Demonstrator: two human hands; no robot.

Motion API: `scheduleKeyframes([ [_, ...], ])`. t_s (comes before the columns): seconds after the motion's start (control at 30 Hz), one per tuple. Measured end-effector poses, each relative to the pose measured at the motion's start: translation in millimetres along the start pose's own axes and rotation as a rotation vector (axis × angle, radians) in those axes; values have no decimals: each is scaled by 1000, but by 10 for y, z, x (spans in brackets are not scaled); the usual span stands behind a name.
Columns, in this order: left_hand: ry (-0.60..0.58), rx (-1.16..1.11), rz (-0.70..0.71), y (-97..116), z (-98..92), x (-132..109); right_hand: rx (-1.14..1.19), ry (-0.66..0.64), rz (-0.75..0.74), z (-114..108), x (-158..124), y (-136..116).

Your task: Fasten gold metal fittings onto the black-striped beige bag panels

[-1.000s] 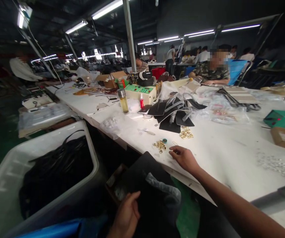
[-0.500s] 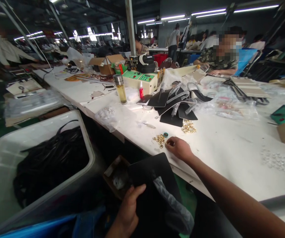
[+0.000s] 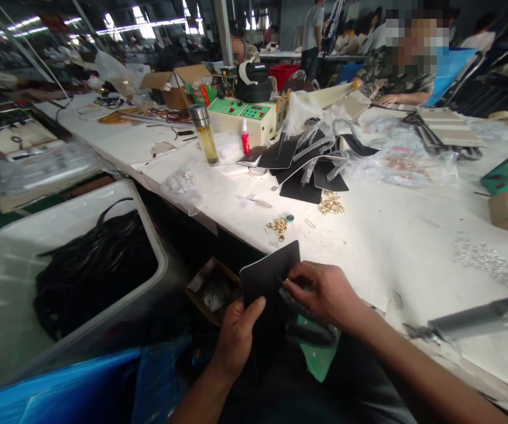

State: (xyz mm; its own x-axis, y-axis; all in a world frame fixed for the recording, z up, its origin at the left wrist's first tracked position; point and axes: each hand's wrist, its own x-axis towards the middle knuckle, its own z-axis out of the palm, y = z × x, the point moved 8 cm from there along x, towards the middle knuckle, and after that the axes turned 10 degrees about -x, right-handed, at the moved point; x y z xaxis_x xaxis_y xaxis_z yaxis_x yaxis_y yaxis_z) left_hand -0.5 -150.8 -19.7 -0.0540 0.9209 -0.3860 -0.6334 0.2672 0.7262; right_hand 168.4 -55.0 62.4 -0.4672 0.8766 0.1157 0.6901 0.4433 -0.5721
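My left hand (image 3: 237, 333) is closed on the edge of a black bag panel (image 3: 260, 277), its thumb flat on the face. The panel is tilted up in front of the table edge. A plastic-wrapped handle (image 3: 311, 337) hangs from it below my right hand. My right hand (image 3: 325, 292) pinches a small gold-coloured metal piece (image 3: 286, 281) against the panel, beside a short black strap; its exact shape is hidden by the fingers. Gold-coloured metal fittings (image 3: 279, 228) lie on the table beyond, beside a small round teal container (image 3: 289, 218).
More gold fittings (image 3: 331, 204) lie by a heap of black panels (image 3: 300, 191) with wrapped handles. A bottle (image 3: 207, 138) and a green-topped machine (image 3: 247, 121) stand farther back. At left is a white bin (image 3: 159, 253) of black straps. A person's camouflage sleeve (image 3: 413, 88) shows across the table.
My right hand has moved from the gold fittings on the table back to the panel, bringing a small gold piece. The panel has turned, and the whole view has shifted slightly.
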Motion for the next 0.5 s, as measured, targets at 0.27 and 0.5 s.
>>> scheduleKeyframes([
  [0.27,-14,174,130,73,282,-129,141,240,-52,25,-423,-52],
  [0.5,-53,365,116,-13,422,-191,4,311,-74,1,-782,-130],
])
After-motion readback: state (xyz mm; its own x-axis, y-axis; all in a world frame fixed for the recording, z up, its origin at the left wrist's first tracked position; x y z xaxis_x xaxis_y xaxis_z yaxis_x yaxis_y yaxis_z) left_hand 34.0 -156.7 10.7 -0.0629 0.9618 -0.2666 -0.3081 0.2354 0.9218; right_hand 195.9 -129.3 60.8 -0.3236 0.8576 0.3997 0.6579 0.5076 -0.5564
